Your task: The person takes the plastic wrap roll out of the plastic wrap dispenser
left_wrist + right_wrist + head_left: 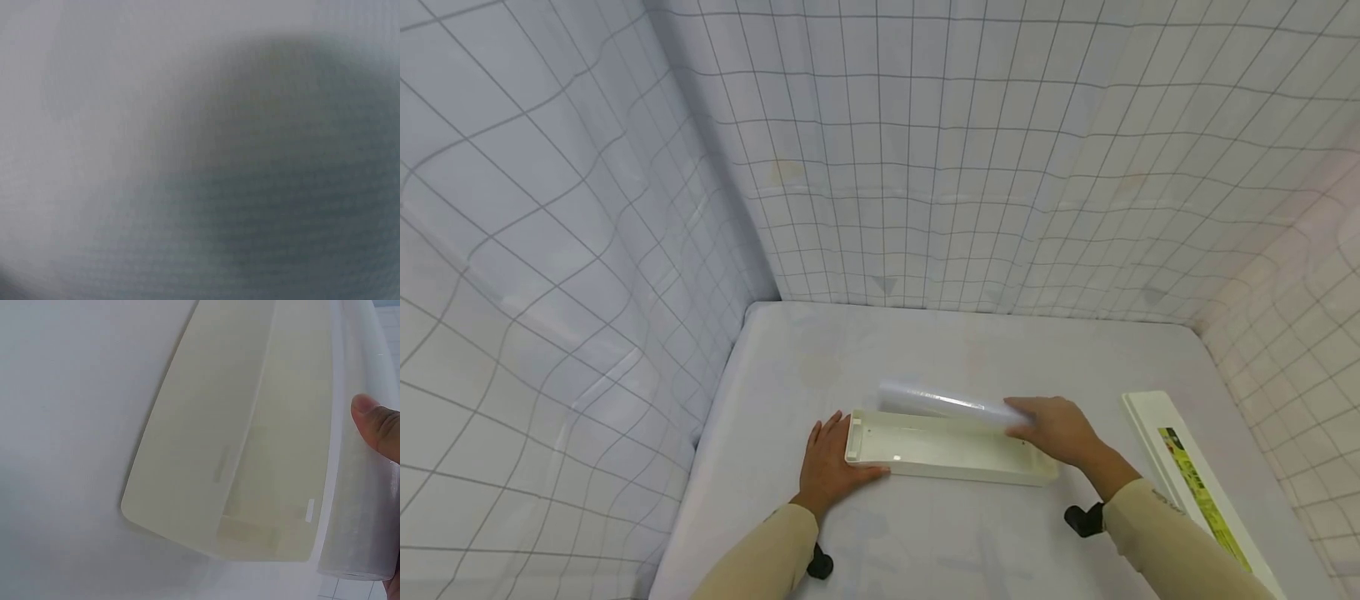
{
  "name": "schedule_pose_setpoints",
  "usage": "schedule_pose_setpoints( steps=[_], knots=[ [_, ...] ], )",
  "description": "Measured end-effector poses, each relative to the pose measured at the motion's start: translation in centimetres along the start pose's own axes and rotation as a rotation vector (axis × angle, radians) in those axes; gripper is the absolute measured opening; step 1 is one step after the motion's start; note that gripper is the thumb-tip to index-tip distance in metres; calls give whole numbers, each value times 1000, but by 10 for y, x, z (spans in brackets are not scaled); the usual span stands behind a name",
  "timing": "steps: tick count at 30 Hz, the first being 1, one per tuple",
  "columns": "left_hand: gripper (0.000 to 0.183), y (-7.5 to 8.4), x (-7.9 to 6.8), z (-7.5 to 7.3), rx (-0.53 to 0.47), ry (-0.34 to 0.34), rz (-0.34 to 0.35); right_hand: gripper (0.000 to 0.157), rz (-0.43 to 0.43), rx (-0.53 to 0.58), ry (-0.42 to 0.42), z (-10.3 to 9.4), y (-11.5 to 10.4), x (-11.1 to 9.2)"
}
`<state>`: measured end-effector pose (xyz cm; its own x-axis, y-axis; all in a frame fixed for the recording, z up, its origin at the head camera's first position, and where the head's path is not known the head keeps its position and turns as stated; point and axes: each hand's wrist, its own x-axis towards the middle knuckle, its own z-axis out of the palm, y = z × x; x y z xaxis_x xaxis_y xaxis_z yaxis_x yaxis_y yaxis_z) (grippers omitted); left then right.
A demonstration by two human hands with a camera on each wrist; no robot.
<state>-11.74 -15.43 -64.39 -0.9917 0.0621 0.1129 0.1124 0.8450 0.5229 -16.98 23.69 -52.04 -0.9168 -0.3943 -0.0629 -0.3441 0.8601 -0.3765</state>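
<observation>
A long cream plastic box (940, 446), open at the top, lies on the white-covered table in the head view. My right hand (1056, 429) grips the right end of a roll of clear plastic film (943, 402), thumb on the near side. The roll lies along the box's far long wall; in the right wrist view the film roll (359, 512) is beside the box rim, with the thumb (378, 428) across it. My left hand (835, 462) rests at the box's left end, fingers straight and spread, thumb along the front wall. The left wrist view is only a blur.
A long white lid-like piece (1150, 408) with a yellow-green label lies at the right side of the table (820, 350), by my right forearm. White cloth walls with a dark grid (910, 167) enclose the table at the back and both sides.
</observation>
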Motion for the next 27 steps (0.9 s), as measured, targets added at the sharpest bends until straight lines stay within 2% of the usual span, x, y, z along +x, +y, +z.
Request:
schedule_pose_setpoints(
  steps=[5,12,18,27],
  knots=[
    [108,-1,-1,0,0,8,5,55,60,26,1,-3,8,3],
    [108,-2,0,2,5,5,4,54,103,34,36,-7,18,3],
    [109,-1,0,1,-5,-7,1,56,185,76,57,-9,27,2],
    [109,-2,0,1,-7,-12,1,59,263,83,72,-11,49,2]
  ],
)
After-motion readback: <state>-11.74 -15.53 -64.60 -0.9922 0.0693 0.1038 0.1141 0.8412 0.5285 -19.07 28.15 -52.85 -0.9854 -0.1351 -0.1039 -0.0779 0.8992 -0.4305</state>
